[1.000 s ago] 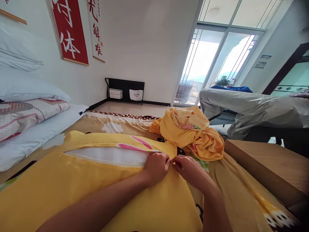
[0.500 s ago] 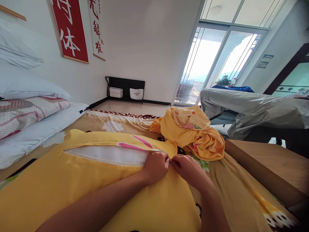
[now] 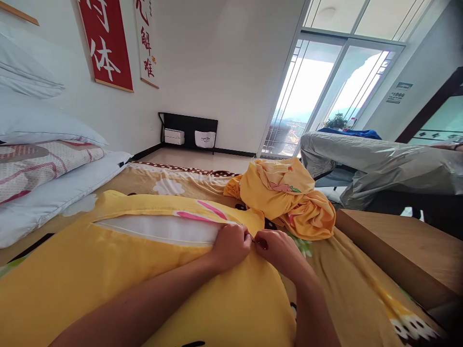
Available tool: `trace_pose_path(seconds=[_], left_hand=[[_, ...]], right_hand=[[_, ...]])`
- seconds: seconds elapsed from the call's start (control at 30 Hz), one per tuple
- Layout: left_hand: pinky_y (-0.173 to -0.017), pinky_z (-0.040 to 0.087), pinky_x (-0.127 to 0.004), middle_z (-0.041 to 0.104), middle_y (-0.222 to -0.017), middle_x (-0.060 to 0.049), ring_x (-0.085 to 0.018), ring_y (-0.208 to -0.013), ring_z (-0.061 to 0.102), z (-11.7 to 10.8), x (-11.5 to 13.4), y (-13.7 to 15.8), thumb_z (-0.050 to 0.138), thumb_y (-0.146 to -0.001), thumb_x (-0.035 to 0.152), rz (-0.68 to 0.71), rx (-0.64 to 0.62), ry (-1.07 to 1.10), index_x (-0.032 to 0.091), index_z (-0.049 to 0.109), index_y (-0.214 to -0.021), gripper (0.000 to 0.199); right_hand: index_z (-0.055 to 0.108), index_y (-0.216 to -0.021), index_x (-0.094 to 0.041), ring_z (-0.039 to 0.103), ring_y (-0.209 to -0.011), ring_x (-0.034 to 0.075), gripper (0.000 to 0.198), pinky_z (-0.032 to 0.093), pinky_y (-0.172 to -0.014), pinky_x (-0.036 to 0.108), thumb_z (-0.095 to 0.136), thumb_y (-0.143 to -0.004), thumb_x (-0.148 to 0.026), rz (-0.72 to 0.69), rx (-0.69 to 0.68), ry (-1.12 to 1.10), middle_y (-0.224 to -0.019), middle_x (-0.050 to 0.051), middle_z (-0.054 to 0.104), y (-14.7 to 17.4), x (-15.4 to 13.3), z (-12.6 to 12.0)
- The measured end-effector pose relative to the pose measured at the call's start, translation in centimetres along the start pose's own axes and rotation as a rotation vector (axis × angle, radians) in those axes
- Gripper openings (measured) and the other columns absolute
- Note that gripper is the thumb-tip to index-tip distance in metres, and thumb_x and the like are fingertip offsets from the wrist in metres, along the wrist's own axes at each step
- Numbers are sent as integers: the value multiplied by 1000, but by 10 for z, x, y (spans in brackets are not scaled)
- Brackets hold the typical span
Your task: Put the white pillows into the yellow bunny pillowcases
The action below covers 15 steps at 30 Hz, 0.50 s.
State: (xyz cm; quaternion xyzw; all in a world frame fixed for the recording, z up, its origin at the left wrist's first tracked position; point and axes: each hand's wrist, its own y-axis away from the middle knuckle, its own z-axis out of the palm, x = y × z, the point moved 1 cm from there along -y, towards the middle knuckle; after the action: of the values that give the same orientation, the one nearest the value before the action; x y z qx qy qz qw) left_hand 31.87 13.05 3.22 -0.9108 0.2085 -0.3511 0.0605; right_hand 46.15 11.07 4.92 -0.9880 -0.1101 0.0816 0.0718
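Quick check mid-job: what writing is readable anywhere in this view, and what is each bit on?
"体": red wall banner, lower character; the one above is cut off by the frame.
"解" and "难": white wall scroll, red characters; the top one is cut off.
White bag by the far wall: print too small to read.
Wall notice right of the glass doors: too blurred to read.

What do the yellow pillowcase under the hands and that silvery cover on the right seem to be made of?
The yellow pillowcase looks like soft matte woven fabric, probably cotton: it creases gently and shows no shine. The silvery cover looks like thin plastic or coated sheeting: it is glossy, with sharp crinkles catching the light.
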Motion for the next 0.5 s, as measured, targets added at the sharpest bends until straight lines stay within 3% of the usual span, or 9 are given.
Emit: trace_pose_path(seconds=[0.17, 0.4, 0.5], left_hand=[[-67, 42, -27, 69, -74, -6, -18, -71, 61, -3, -1, 2, 47, -82, 24, -9, 46, 40, 17, 67, -71, 24], [-69, 44, -27, 71, -77, -5, -17, -73, 62, -6, -3, 6, 47, -81, 23, 12, 75, 150, 17, 70, -77, 24], [-69, 44, -27, 71, -78, -4, -17, -74, 62, -7, -3, 8, 48, -81, 22, 25, 71, 204, 17, 71, -78, 24]], right_hand=[[56, -63, -19, 47, -62, 12, 16, 21, -56, 25, 48, -76, -13, 10, 4, -21, -67, 1, 62, 1, -2, -4], [59, -77, -20, 51, -67, 12, 13, 28, -60, 24, 47, -80, -19, -104, 31, -171, -75, 0, 62, 5, 1, -5], [56, -74, -20, 50, -66, 12, 9, 27, -60, 24, 48, -79, -20, -114, 30, -176, -74, -1, 60, 5, -2, -5]])
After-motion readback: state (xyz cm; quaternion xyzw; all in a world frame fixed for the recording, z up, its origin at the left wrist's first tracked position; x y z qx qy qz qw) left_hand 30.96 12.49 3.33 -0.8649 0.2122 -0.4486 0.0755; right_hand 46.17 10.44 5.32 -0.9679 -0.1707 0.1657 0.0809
